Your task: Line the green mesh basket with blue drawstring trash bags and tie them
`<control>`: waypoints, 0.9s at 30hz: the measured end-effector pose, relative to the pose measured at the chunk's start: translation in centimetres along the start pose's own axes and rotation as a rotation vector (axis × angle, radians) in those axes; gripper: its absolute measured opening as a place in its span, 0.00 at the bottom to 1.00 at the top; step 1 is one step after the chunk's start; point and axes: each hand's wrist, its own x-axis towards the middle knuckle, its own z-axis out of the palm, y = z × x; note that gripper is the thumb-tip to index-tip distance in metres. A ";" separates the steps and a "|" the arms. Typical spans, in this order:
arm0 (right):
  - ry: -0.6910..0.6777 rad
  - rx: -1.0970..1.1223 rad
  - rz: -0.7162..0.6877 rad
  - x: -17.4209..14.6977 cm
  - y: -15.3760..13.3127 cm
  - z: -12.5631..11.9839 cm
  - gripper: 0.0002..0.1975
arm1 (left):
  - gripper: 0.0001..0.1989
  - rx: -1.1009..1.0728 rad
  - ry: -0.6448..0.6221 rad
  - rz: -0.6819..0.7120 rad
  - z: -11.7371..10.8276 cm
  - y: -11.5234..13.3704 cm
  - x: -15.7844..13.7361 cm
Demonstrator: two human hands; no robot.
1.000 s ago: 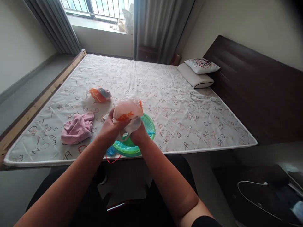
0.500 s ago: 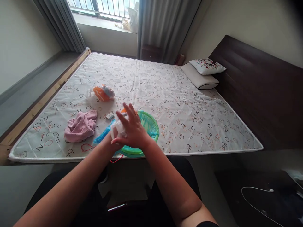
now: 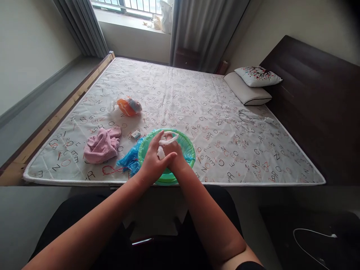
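My left hand (image 3: 154, 156) and my right hand (image 3: 174, 154) press together over a round green-rimmed container (image 3: 194, 150) lined with thin blue plastic. A crumpled white plastic bag (image 3: 161, 153) is squeezed between my palms. Part of it stands out as a loop above the fingers, and the rest is hidden. My left thumb lies across the right hand. Beside the container, at its left, spreads a crumpled blue plastic bag (image 3: 131, 157) with a red string (image 3: 111, 170). Further left is a bunched pink towel (image 3: 102, 146).
The container stands on a letter-printed mattress (image 3: 225, 135), near its front edge. Behind the blue bag is a small white box (image 3: 136, 134); farther back lies an orange plastic bundle (image 3: 128, 107). Two pillows (image 3: 250, 90) rest by the dark headboard (image 3: 315, 97). A cable (image 3: 246, 115) lies at the right.
My hands have moved a little to the right and come together, closing on the white plastic bag; the right hand's fingers were spread before. The view has shifted slightly.
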 end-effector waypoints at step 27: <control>0.090 0.172 -0.344 -2.5 -4.6 -0.8 0.18 | 0.29 -0.328 -0.032 -0.374 -1.1 -0.8 2.0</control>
